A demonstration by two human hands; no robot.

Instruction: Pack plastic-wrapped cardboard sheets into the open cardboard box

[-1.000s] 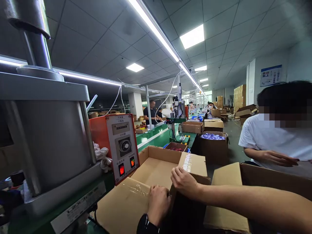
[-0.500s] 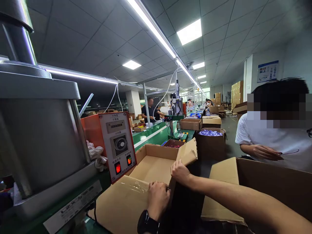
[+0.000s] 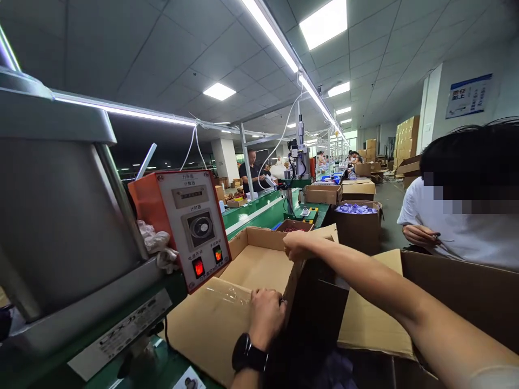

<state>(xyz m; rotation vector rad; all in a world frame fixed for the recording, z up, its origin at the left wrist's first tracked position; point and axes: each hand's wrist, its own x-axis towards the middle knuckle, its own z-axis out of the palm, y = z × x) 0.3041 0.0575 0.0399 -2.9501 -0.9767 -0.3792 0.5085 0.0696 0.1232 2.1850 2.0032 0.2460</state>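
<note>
Fingers: left hand [image 3: 265,313] was curled shut on the near corner of the open cardboard box [image 3: 259,265]; right hand [image 3: 295,250] pinched the top edge of its right flap [image 3: 320,237], fingers narrow.
Box position: it sat on the green bench [image 3: 263,216], just beside the orange control panel [image 3: 188,227] — a second carton [image 3: 458,302] stood to its right.
Handling: light and stiff, I judged, though the flaps would bend at their creases; the taped near flap [image 3: 214,319] looked slick, so edges and corners seemed the best holds.
Contents: box interior looked bare; a farther carton [image 3: 359,229] held blue-purple packets [image 3: 356,208] — a small tray [image 3: 294,226] behind held dark reddish bits.
Nearby: another person's hand [image 3: 419,235] worked apart, at right.
</note>
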